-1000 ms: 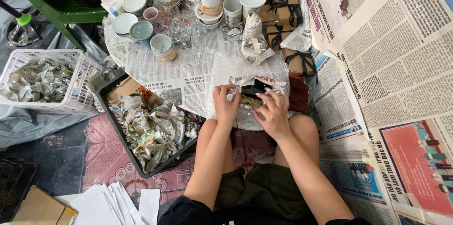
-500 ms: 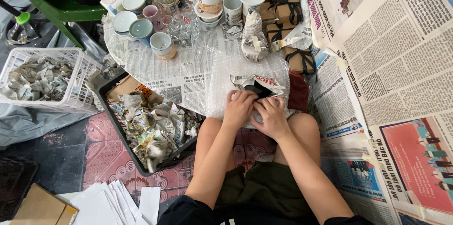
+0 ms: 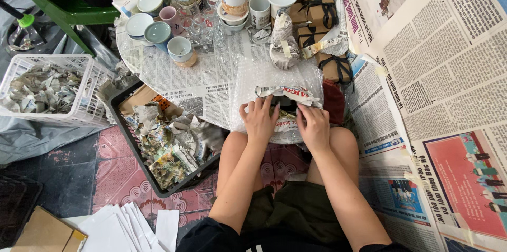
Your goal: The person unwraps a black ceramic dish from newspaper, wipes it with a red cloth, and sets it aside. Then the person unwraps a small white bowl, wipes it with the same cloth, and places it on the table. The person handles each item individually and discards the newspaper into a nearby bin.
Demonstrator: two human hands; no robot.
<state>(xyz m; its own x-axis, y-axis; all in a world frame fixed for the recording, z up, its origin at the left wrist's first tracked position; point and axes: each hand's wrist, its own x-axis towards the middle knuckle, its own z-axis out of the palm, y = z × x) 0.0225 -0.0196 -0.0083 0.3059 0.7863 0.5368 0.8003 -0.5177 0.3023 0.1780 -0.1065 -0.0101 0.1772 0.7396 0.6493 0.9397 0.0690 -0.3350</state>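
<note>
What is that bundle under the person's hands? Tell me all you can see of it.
It is a crumpled newspaper-wrapped bundle, printed paper creased around something dark that barely shows between the folds. It lies on a clear sheet of bubble wrap spread over newspaper in front of the person's knees. The left hand and the right hand both press flat on it, fingers spread. What it holds cannot be told.

Dark olive shorts, black top
</note>
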